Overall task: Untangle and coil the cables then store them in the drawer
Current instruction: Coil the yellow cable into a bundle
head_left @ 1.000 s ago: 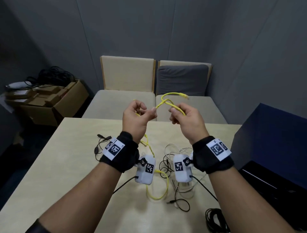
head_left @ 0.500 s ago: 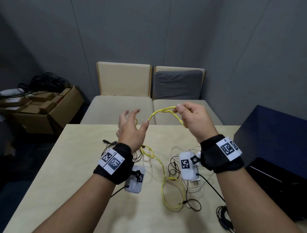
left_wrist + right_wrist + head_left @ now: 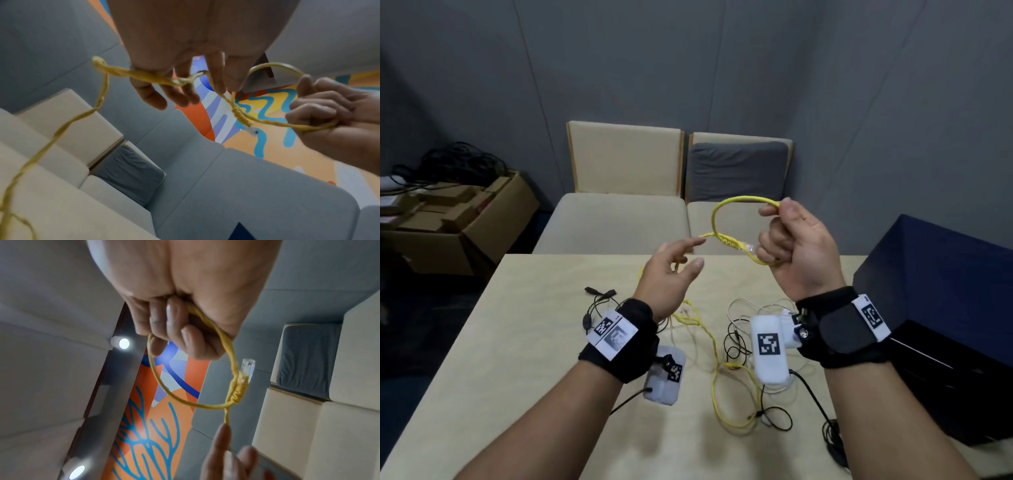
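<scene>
A yellow network cable (image 3: 739, 198) forms a small raised loop over the far table edge. My right hand (image 3: 794, 246) grips it, fingers curled round both ends of the loop. The clear plug (image 3: 749, 247) sticks out where the loop crosses itself, also seen as the plug (image 3: 247, 368) in the right wrist view. My left hand (image 3: 671, 274) hovers just left of the loop with fingers loosely extended; the cable (image 3: 156, 78) runs past them. The remaining cable (image 3: 717, 377) trails down onto the table.
Thin black cables (image 3: 736, 342), a white cable (image 3: 743, 305) and a black lead (image 3: 599, 298) lie tangled on the beige table (image 3: 517, 342). A dark blue cabinet (image 3: 935, 274) stands at the right, a cardboard box (image 3: 465, 219) at the left, chairs (image 3: 619, 222) behind.
My left hand let go of the yellow cable and opened. My right hand rose and turned, bending the cable end into a loop.
</scene>
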Tool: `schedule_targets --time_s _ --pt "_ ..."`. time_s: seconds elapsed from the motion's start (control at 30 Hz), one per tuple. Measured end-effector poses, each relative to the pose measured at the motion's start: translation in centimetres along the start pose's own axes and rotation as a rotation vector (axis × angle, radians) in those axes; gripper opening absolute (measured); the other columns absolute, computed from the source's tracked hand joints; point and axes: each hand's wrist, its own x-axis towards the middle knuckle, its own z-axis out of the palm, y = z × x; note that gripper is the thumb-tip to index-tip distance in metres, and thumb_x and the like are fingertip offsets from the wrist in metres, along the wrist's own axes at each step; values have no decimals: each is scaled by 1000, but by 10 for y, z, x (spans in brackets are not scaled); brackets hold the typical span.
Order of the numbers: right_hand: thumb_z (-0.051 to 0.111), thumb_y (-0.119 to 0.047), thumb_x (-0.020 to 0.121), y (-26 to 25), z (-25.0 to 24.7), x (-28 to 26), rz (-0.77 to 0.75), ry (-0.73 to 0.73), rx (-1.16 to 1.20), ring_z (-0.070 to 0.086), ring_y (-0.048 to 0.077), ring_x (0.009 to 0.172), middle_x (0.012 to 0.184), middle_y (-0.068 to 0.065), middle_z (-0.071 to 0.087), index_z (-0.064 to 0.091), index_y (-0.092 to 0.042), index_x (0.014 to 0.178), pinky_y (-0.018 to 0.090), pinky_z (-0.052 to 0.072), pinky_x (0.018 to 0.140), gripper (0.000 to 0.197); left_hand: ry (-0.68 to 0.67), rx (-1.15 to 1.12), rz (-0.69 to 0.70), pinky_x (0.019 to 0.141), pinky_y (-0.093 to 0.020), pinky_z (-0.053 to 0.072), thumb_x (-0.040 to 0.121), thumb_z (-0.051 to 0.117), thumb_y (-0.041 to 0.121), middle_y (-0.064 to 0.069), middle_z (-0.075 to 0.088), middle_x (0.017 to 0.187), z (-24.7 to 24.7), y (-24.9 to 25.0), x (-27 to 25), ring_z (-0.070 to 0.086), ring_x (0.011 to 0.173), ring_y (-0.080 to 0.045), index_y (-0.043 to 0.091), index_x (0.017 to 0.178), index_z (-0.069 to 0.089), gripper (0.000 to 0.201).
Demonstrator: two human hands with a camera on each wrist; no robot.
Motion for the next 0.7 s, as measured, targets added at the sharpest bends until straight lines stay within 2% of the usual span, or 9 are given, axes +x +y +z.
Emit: schedule_targets --time_s 0.13,0.23,0.33,0.4,0.47,0.53,0.57,0.67,0.7 --pt "45 -27 97 8 -6 1 54 -14 -202 16 7 41 47 -9 21 60 -6 87 27 13 48 28 104 14 106 81 -13 42 83 62 33 12 55 111 8 11 7 50 104 2 43 110 57 29" --pt "51 -28 94 14 -9 2 89 -76 -357 16 9 44 48 -10 22 65 -9 85 29 11 48 25 63 -69 99 78 -17 44 90 61 20 6 68 98 13 14 15 58 91 -5 25 101 68 14" --pt "51 -24 98 16 -16 6 31 -44 -641 21 8 44 48 -10 26 67 -14 81 25 17 47 25 79 -226 42 74 -26 49 91 59 11 6 70 79 10 13 21 61 79 -12 25 81 69 21" --pt "54 -28 96 16 -22 8 -31 8 -798 26 7 43 47 -12 31 67 -16 77 25 24 48 26 80 -238 19 64 -24 50 92 58 9 3 66 74 7 12 22 61 74 -12 23 81 67 20" --pt "54 -28 94 16 -23 9 -67 76 -647 24 8 41 45 -11 30 64 -16 74 22 23 45 26 51 -183 36 63 -19 48 90 61 10 2 65 80 7 12 22 59 74 -9 23 87 66 14" --pt "48 -22 99 12 -18 13 -74 129 -316 19 7 38 45 -9 25 56 -10 76 16 18 42 27 -19 -149 26 74 -17 47 89 61 6 7 65 89 9 8 21 58 78 -4 22 100 65 19" --pt "43 -21 101 8 -14 14 -72 150 -175 17 6 38 45 -8 24 53 -9 77 14 16 42 28 -56 -158 5 74 -15 46 91 57 4 8 65 90 10 3 20 57 75 -4 21 107 63 24" --pt "35 -27 103 -5 -6 19 -119 183 124 17 6 38 47 -6 25 47 -14 78 13 15 40 30 -120 -199 -59 54 -12 37 96 46 0 3 65 78 9 -9 17 46 57 -11 21 115 62 32" --pt "34 -30 103 -7 -4 20 -138 197 190 18 6 38 48 -6 26 47 -16 79 14 16 39 30 -121 -195 -73 53 -15 35 96 46 1 3 64 73 10 -13 14 41 55 -12 25 113 63 34"
